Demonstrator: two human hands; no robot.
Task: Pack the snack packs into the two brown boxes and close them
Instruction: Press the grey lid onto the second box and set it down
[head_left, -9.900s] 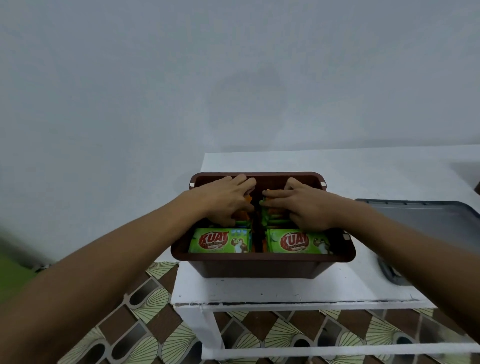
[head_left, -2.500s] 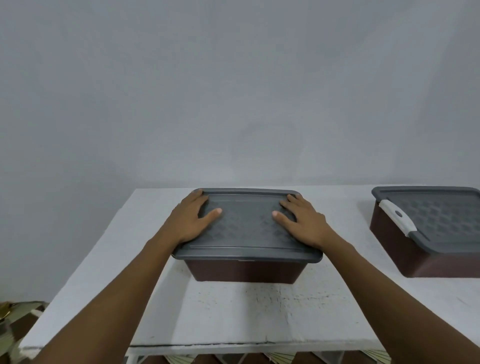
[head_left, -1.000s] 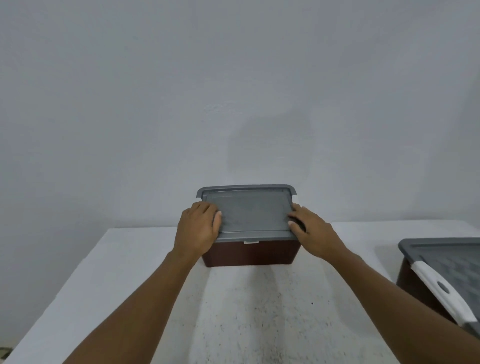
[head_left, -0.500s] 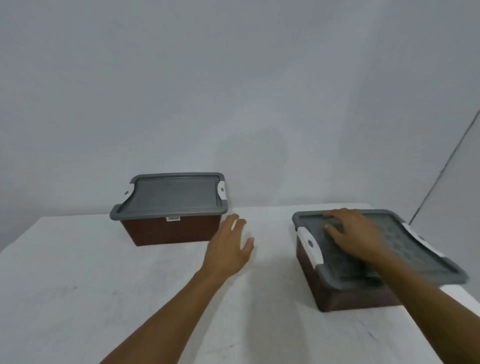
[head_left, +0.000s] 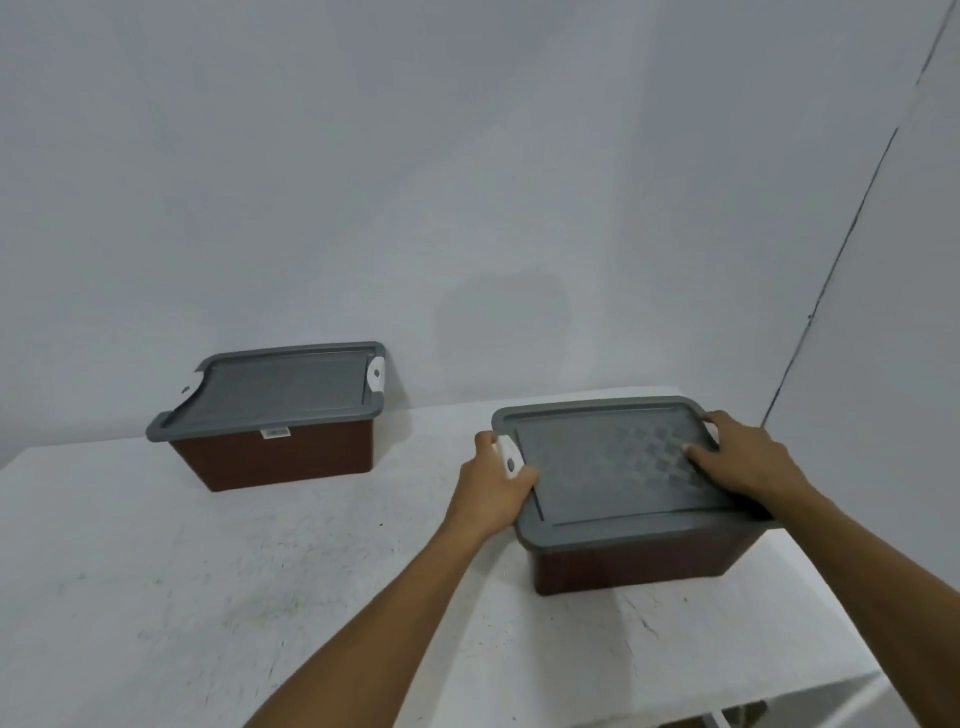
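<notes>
Fingers (head_left: 487, 441) of the left hand (head_left: 493, 483) curl round the left end of the grey lid (head_left: 613, 467), the thumb lying on top just beside the white latch (head_left: 508, 456). Right hand (head_left: 743, 460): fingers (head_left: 727, 426) hooked over the lid's right end, thumb flat on the patterned top. The lid sits on the near brown box (head_left: 639, 566), which stands on the right of the white table (head_left: 208, 571). The far brown box (head_left: 280, 460), lid on, stands well apart at back left, against the wall (head_left: 467, 156).
</notes>
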